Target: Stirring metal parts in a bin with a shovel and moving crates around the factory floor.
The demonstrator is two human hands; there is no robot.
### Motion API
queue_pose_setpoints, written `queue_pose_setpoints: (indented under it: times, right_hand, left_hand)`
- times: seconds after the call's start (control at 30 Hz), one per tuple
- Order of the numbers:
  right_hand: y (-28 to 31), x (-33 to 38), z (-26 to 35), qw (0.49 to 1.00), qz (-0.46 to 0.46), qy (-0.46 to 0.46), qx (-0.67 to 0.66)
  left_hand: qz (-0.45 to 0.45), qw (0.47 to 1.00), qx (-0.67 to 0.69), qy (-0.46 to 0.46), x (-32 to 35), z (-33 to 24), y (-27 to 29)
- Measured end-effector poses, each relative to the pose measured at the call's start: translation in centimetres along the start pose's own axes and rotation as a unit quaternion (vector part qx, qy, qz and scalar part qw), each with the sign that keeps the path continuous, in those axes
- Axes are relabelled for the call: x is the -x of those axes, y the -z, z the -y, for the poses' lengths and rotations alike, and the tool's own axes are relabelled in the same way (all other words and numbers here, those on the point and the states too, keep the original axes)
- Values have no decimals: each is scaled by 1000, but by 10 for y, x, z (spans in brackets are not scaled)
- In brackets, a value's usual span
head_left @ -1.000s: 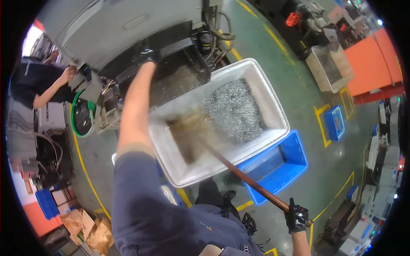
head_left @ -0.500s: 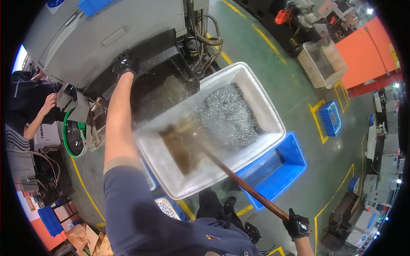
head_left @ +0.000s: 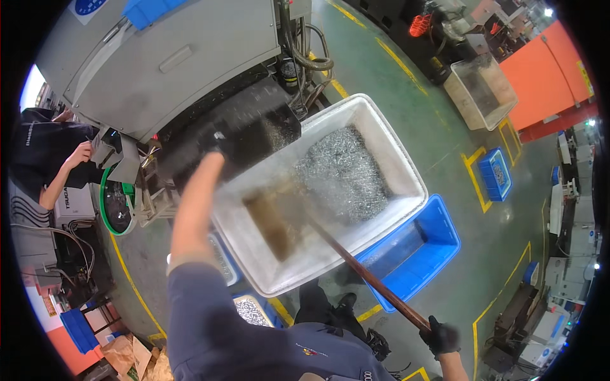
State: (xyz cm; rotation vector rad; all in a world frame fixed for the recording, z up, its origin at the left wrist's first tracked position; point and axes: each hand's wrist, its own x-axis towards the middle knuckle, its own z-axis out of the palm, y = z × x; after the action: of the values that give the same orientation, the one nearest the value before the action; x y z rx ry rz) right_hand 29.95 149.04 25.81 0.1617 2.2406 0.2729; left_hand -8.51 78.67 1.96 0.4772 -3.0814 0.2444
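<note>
Right hand (head_left: 443,336) was closed round a wooden handle (head_left: 362,270), tub's (head_left: 279,279) five o'clock
Firm grip likely aided control; left hand (head_left: 216,146), ten o'clock, was too blurred to tell opening or hold.

Brown pole (head_left: 368,275); left glove (head_left: 217,143) seemingly black

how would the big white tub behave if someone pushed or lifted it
The white tub is probably heavy, given the metal shavings heaped inside. Its thick walls look fairly stiff. With the heap toward one end, it may feel lopsided if lifted.
</note>
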Motion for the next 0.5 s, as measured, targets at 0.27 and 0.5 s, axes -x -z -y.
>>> queue_pose_setpoints:
  times: [0.27,0.5]
  right_hand:
    - [-1,12,9,996,73,-28,-31]
    - [-21,-7,-4,998,22,60,3]
  left_hand:
    - [447,862,171,-163,170,-77,-134]
    - [340,866,338,-139,290,-113,-230]
